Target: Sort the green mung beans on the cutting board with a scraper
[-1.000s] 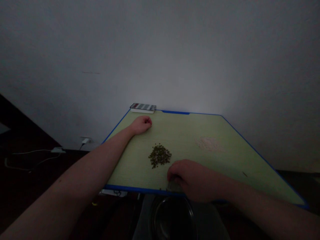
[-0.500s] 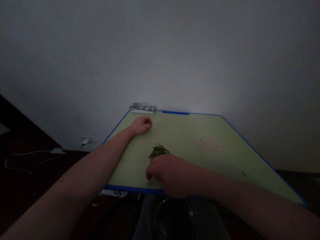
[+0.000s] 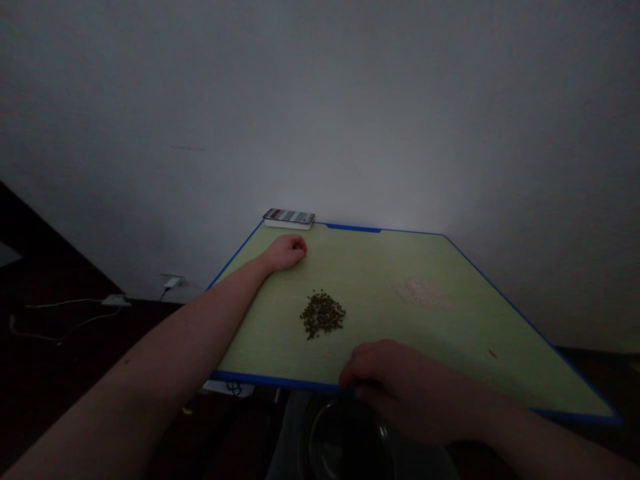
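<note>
Item by item, with the heap of small green beans [image 3: 323,315] as the clock's centre: it is lying on a pale green worktop [image 3: 380,280] with a blue edge, apart from both my hands. At 11 o'clock, my left grip [image 3: 286,253] is resting on the worktop, loosely closed and holding nothing visible. At 4 o'clock, my right grip [image 3: 395,390] is hanging over the near edge, curled narrow; whether it is holding anything I cannot tell. Just below it, a glass bowl [image 3: 345,437] is sitting beneath the worktop's edge. At 3 o'clock, a pale powdery heap [image 3: 421,292] is lying, with a dark speck [image 3: 493,353] further out. Past my left grip, a flat striped device [image 3: 289,216] is lying on a white box [image 3: 287,225] at the far edge. At 9 o'clock, a wall socket [image 3: 173,283] is showing.
</note>
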Action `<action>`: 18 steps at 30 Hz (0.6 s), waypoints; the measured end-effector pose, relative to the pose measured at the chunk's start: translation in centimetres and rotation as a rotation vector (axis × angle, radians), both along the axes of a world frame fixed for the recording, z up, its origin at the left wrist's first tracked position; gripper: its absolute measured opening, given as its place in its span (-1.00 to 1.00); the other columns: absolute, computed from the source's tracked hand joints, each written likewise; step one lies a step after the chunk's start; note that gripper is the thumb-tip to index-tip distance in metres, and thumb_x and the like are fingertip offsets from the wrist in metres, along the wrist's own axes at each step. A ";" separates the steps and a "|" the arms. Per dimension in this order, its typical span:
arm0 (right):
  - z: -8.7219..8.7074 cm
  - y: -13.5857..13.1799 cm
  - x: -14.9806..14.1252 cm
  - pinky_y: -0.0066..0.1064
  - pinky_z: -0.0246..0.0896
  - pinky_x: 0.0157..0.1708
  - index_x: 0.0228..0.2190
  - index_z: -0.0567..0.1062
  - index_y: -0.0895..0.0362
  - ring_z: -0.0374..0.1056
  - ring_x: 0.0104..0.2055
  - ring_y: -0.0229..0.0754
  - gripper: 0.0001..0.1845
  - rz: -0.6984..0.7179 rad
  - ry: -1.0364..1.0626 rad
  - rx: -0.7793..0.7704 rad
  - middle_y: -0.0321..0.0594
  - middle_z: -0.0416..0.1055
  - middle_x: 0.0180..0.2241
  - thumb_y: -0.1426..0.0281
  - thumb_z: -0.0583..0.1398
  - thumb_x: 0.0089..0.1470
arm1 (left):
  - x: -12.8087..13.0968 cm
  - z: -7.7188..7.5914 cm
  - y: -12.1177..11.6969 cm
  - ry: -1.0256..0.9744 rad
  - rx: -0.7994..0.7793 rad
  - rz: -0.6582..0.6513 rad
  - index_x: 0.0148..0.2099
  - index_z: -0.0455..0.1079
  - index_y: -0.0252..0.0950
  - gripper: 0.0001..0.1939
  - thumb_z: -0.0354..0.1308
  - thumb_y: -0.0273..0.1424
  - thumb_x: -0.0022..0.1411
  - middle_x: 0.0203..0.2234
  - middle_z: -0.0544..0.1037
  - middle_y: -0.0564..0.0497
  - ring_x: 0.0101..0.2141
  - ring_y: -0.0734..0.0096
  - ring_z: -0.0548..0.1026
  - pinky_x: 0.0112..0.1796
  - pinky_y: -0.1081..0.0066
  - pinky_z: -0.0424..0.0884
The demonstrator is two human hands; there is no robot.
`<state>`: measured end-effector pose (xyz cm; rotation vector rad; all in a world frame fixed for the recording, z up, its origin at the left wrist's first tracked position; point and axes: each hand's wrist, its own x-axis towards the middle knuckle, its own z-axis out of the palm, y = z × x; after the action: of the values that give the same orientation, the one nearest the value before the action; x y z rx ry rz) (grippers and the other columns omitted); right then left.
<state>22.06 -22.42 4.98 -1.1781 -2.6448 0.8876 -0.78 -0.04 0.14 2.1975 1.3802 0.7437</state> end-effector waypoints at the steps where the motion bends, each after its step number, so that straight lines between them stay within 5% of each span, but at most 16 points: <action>1: -0.3 0.2 0.5 -0.46 0.16 -0.27 -0.28 0.50 0.08 0.35 -0.27 -0.25 -0.73 -0.079 0.038 0.017 -0.26 0.48 -0.31 0.52 0.08 -0.01 | 0.0 0.0 0.0 0.003 0.004 -0.002 -0.44 0.34 -0.34 -0.86 0.01 -0.43 -0.12 -0.62 0.33 0.09 -0.54 0.51 0.27 -0.50 0.46 0.19; 6: -2.5 2.4 1.8 -0.47 0.14 -0.43 -0.29 0.45 0.11 0.31 -0.44 -0.28 -0.80 -0.399 0.132 0.073 -0.29 0.45 -0.45 0.47 0.10 -0.01 | -0.1 -0.2 0.2 0.005 0.010 0.000 -0.44 0.35 -0.34 -0.85 0.01 -0.43 -0.12 -0.61 0.34 0.09 -0.54 0.51 0.27 -0.50 0.47 0.19; 18: -3.1 4.5 1.0 -0.47 0.09 -0.45 -0.42 0.45 0.12 0.29 -0.46 -0.29 -0.87 -0.433 0.104 0.182 -0.27 0.44 -0.46 0.50 0.10 -0.04 | -0.2 -0.4 0.5 0.007 0.024 -0.007 -0.44 0.35 -0.33 -0.85 0.01 -0.43 -0.13 -0.62 0.34 0.08 -0.55 0.50 0.28 -0.51 0.47 0.18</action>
<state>23.05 -17.96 1.89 -1.5228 -2.2031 0.5981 -0.94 0.45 -0.28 2.2240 1.3737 0.7543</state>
